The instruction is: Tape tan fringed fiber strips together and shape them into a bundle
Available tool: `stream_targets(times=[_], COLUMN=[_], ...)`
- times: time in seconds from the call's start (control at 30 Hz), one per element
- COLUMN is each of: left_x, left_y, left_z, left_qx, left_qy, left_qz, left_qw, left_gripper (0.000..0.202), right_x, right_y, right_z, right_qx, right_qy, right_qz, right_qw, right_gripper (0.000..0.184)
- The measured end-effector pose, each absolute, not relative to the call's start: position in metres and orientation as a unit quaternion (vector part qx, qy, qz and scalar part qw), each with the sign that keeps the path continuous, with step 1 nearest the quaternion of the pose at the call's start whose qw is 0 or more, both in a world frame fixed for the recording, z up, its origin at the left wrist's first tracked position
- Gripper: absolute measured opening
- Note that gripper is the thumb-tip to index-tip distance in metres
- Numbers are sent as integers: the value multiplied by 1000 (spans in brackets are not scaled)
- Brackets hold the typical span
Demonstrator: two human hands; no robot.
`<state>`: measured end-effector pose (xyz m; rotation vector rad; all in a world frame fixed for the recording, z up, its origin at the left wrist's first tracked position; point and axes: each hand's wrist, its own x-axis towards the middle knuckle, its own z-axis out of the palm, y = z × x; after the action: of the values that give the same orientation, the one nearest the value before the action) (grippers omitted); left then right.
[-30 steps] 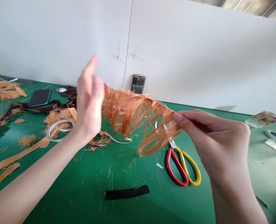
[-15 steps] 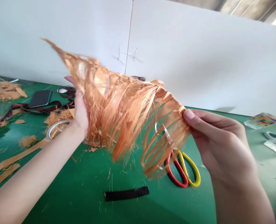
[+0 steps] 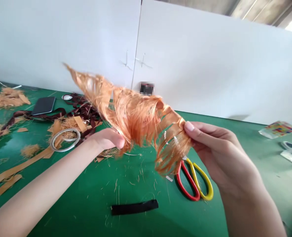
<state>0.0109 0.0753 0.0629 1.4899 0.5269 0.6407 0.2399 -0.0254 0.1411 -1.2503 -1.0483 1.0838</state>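
Observation:
A long orange fringed strip (image 3: 133, 115) hangs in the air above the green table (image 3: 91, 204), twisted into a spiral. My right hand (image 3: 210, 148) pinches its right end between thumb and fingers. My left hand (image 3: 106, 138) is closed on the strip from below near its middle, while the strip's free tail sticks up to the left. Red and yellow scissors (image 3: 195, 179) lie on the table just under my right hand.
A black strip (image 3: 134, 207) lies near the front. A tape roll (image 3: 64, 139), orange scraps, dark brown ribbon (image 3: 82, 110) and a phone (image 3: 43, 105) lie at the left. Small packets (image 3: 279, 127) sit at the far right. A white wall stands behind.
My left hand dropped from up behind the strip to below it and closed on it. The strip's tail swung lower and the strip wound tighter. My right hand kept its pinch.

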Motion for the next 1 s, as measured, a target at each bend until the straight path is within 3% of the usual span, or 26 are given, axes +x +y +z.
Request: stream_targets(times=[0.1,0.33,0.57,0.67,0.8,1.0], left_x=[18,36,37,33,27,20], left_y=[73,60,65,71,75,74], left_z=[53,63,62,66,79,90], left_qx=[641,596,600,641,668,675], left_qy=[183,111,195,234,260,292], left_qz=[235,212,269,279,302,301], left_qw=[708,766,727,675,628,607], left_gripper=[75,62,19,20,13,16], right_x=[236,220,227,230,232,234], right_y=[-23,-20,-17,-14,-11,-9], right_z=[137,124,124,124,123,123], right_qx=[-541,-554,-589,-608,-659,-625], right_qy=[-442,-466,-473,-503,-540,-533], right_qz=[477,480,380,316,259,387], right_qw=[534,496,534,526,455,419], right_gripper=[16,23,21,19,23,32])
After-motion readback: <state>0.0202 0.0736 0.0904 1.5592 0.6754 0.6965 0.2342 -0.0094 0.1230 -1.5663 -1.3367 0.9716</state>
